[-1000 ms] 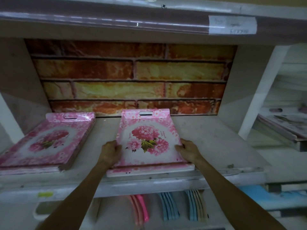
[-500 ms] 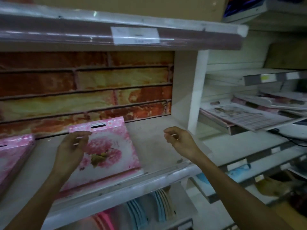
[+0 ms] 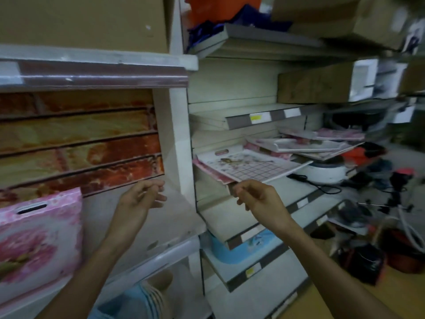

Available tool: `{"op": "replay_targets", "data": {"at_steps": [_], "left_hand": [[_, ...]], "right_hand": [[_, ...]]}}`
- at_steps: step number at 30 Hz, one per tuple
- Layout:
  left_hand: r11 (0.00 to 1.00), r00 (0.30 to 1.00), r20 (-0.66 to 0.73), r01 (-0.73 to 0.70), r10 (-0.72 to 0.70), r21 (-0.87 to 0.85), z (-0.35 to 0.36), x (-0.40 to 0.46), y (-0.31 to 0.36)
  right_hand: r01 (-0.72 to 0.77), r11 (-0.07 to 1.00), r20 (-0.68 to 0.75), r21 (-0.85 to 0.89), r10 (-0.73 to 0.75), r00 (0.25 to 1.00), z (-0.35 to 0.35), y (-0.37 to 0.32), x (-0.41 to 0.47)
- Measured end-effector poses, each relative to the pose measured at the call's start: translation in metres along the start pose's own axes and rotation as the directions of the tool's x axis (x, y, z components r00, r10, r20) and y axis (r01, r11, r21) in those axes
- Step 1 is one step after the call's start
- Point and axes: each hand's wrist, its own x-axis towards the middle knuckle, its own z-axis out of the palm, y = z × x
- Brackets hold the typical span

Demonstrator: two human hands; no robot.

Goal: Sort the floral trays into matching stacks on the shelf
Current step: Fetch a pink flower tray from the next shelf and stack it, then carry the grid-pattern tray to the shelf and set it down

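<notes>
A pink floral tray [image 3: 39, 240] with a slot handle lies on the left shelf [image 3: 147, 226], at the far left of the view. On the right-hand shelf unit a white tray with a grid and flower print [image 3: 250, 166] juts over the edge, on top of a pink one. Behind it more floral trays [image 3: 305, 143] lie in a loose pile. My left hand [image 3: 140, 199] hovers over the bare left shelf, fingers loosely curled, holding nothing. My right hand [image 3: 259, 196] is just below the front edge of the grid tray, fingers apart and empty.
A white upright post [image 3: 181, 143] divides the two shelf units. A brick-pattern panel [image 3: 78, 139] backs the left shelf. A white appliance with a black cord [image 3: 322, 173] sits right of the trays. Blue plates [image 3: 142, 300] stand below. Clutter covers the floor at right.
Both hands have let go of the pink floral tray and moved right. The view has swung right, bringing the right shelf unit and its trays to the centre.
</notes>
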Motion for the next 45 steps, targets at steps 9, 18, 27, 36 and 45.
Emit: {"op": "replay_targets", "data": {"at_steps": [9, 18, 27, 36, 45], "left_hand": [[0.799, 0.893, 0.244, 0.448, -0.379, -0.401, 0.155, 0.021, -0.011], [0.545, 0.728, 0.421, 0.685, -0.541, -0.483, 0.250, 0.054, -0.031], [0.501, 0.789, 0.261, 0.569, -0.556, -0.652, 0.298, 0.093, -0.057], [0.596, 0.841, 0.172, 0.493, -0.512, -0.635, 0.301, 0.094, -0.062], [0.577, 0.818, 0.278, 0.558, -0.504, -0.596, 0.253, 0.048, -0.044]], "right_hand": [[-0.083, 0.997, -0.083, -0.001, 0.083, 0.993, -0.108, 0.044, -0.017], [-0.120, 0.993, -0.127, -0.023, 0.116, 0.985, -0.155, 0.090, -0.002], [-0.150, 0.985, -0.132, -0.083, 0.138, 0.982, -0.191, 0.124, 0.059], [-0.109, 0.984, -0.192, -0.140, 0.081, 0.978, -0.214, 0.129, 0.111], [-0.043, 0.916, -0.083, -0.399, 0.010, 0.996, -0.229, 0.119, 0.155]]}}
